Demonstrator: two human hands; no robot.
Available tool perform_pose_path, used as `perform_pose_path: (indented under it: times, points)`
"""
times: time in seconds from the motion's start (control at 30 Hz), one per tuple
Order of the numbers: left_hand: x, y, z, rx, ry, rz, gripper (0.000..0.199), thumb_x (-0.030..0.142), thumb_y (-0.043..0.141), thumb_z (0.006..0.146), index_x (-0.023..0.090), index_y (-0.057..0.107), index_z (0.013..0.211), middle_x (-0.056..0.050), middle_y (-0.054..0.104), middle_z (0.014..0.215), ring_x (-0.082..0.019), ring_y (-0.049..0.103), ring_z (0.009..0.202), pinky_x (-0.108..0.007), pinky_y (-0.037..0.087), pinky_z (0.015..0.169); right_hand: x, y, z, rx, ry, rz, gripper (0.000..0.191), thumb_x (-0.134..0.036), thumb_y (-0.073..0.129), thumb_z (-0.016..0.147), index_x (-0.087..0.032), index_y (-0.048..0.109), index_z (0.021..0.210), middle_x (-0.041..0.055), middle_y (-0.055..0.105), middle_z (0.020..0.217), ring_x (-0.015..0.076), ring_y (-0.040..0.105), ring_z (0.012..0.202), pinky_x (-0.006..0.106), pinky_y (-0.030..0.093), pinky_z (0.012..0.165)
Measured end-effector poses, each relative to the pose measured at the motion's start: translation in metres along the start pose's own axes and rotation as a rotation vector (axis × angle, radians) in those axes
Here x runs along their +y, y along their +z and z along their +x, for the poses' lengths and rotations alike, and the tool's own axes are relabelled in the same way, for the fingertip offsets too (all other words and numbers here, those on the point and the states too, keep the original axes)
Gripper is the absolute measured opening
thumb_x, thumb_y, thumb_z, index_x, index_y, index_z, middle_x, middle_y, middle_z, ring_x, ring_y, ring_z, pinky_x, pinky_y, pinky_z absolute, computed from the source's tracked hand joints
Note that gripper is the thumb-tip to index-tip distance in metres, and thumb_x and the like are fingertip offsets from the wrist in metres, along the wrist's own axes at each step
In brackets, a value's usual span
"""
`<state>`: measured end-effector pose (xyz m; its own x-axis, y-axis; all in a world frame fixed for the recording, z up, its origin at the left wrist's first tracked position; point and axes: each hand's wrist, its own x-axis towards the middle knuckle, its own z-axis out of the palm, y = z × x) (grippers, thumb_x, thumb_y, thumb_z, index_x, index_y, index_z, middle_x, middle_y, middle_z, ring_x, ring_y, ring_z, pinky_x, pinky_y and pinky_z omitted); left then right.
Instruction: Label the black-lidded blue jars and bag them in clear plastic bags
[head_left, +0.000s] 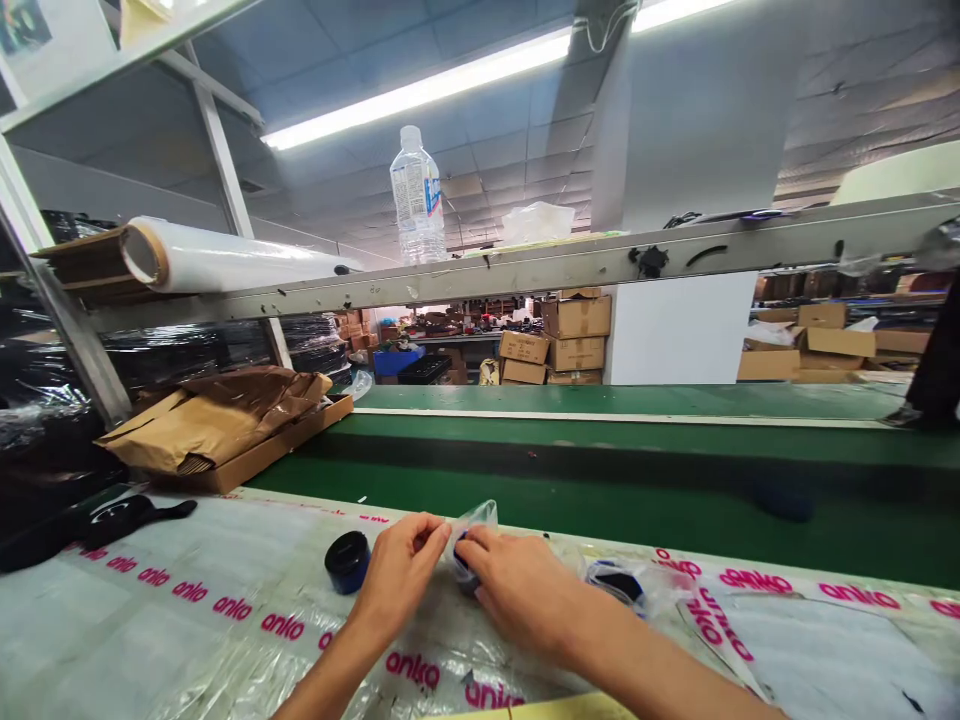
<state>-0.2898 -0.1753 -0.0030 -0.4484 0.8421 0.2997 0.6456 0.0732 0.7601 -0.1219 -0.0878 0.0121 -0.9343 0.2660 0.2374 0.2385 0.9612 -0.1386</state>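
Observation:
At the centre of the head view, a clear plastic bag (pixel 480 516) holds a dark blue round item (pixel 463 562). My right hand (pixel 517 585) has its fingers wrapped over the item and the bag. My left hand (pixel 401 570) pinches the bag's edge from the left, thumb and forefinger together. Just left of my left hand, a black and blue round jar (pixel 347 561) stands on the plastic-covered table. To the right of my right hand lies another dark item in clear plastic (pixel 616 582).
A green conveyor belt (pixel 600 480) runs behind the table (pixel 247 670). An open carton with brown paper (pixel 225 420) stands at left, near a black handled object (pixel 124 520). Overhead, a metal shelf (pixel 450 282) holds a plastic bottle (pixel 417 200) and a film roll (pixel 240 255).

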Motion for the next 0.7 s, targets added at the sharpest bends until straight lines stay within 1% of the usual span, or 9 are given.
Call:
perform_pose_path:
  times: [0.1, 0.17, 0.27, 0.33, 0.37, 0.43, 0.53, 0.6, 0.7]
  points:
    - [-0.001, -0.003, -0.005, -0.033, 0.005, -0.037, 0.037, 0.051, 0.051, 0.092, 0.019, 0.070, 0.098, -0.006, 0.074, 0.098, -0.024, 0.067, 0.090, -0.033, 0.050, 0.080, 0.000, 0.004, 0.005, -0.011, 0.048, 0.004, 0.032, -0.004, 0.053, 0.082, -0.014, 0.068, 0.108, 0.0132, 0.072, 0.109, 0.0272, 0.070, 0.095, 0.033, 0.049, 0.076]
    - [-0.002, -0.005, -0.008, -0.092, 0.006, -0.076, 0.041, 0.049, 0.059, 0.088, 0.020, 0.066, 0.116, -0.010, 0.069, 0.122, -0.027, 0.065, 0.109, -0.039, 0.050, 0.094, 0.002, -0.001, 0.005, 0.007, 0.091, 0.038, 0.027, -0.005, 0.053, 0.082, -0.016, 0.071, 0.100, 0.0109, 0.074, 0.103, 0.0257, 0.070, 0.094, 0.031, 0.047, 0.075]
    - [-0.006, -0.003, -0.013, -0.211, 0.002, -0.106, 0.076, 0.038, 0.078, 0.072, 0.022, 0.050, 0.141, -0.014, 0.049, 0.150, -0.031, 0.048, 0.136, -0.048, 0.039, 0.113, 0.005, -0.011, 0.001, 0.043, 0.146, 0.106, 0.023, -0.010, 0.058, 0.082, -0.021, 0.073, 0.096, 0.0047, 0.075, 0.098, 0.0211, 0.071, 0.090, 0.026, 0.044, 0.071]
    - [-0.007, 0.005, -0.013, -0.268, -0.012, -0.082, 0.097, 0.027, 0.084, 0.061, 0.021, 0.041, 0.148, -0.015, 0.043, 0.154, -0.033, 0.041, 0.142, -0.050, 0.031, 0.119, 0.007, -0.016, -0.004, 0.077, 0.167, 0.145, 0.024, -0.011, 0.060, 0.082, -0.024, 0.073, 0.098, 0.0018, 0.075, 0.098, 0.0185, 0.070, 0.088, 0.025, 0.043, 0.070]
    - [-0.007, 0.010, -0.013, -0.283, -0.021, -0.068, 0.101, 0.023, 0.085, 0.059, 0.021, 0.040, 0.149, -0.015, 0.043, 0.154, -0.034, 0.041, 0.141, -0.050, 0.031, 0.119, 0.008, -0.019, -0.008, 0.093, 0.176, 0.156, 0.023, -0.012, 0.060, 0.083, -0.024, 0.073, 0.097, 0.0010, 0.074, 0.097, 0.0174, 0.069, 0.087, 0.024, 0.042, 0.070]
    - [-0.005, 0.018, -0.012, -0.289, -0.024, -0.048, 0.096, 0.022, 0.083, 0.060, 0.020, 0.043, 0.147, -0.014, 0.049, 0.150, -0.034, 0.047, 0.137, -0.049, 0.035, 0.117, 0.012, -0.024, -0.018, 0.139, 0.184, 0.192, 0.019, -0.013, 0.062, 0.084, -0.024, 0.072, 0.095, 0.0000, 0.073, 0.095, 0.0157, 0.067, 0.083, 0.024, 0.041, 0.069]
    - [-0.001, 0.023, -0.012, -0.288, 0.027, -0.023, 0.068, 0.028, 0.076, 0.072, 0.024, 0.055, 0.136, -0.008, 0.061, 0.138, -0.032, 0.056, 0.127, -0.043, 0.043, 0.111, 0.020, -0.038, -0.044, 0.270, 0.212, 0.296, 0.013, -0.015, 0.063, 0.087, -0.024, 0.071, 0.093, -0.0011, 0.070, 0.090, 0.0134, 0.064, 0.078, 0.023, 0.041, 0.068]
    - [-0.001, 0.021, -0.014, -0.306, 0.087, 0.017, 0.050, 0.034, 0.072, 0.077, 0.027, 0.063, 0.126, -0.004, 0.066, 0.132, -0.030, 0.058, 0.124, -0.041, 0.045, 0.109, 0.024, -0.051, -0.070, 0.357, 0.258, 0.356, 0.011, -0.017, 0.062, 0.089, -0.023, 0.070, 0.090, -0.0018, 0.069, 0.087, 0.0123, 0.062, 0.075, 0.023, 0.041, 0.067]
    - [-0.009, 0.029, -0.009, -0.242, 0.123, 0.078, 0.042, 0.048, 0.070, 0.079, 0.030, 0.067, 0.117, -0.002, 0.070, 0.124, -0.034, 0.063, 0.116, -0.044, 0.052, 0.100, 0.029, -0.068, -0.118, 0.423, 0.333, 0.346, 0.011, -0.017, 0.062, 0.090, -0.024, 0.070, 0.089, -0.0030, 0.067, 0.085, 0.0112, 0.062, 0.076, 0.021, 0.042, 0.068]
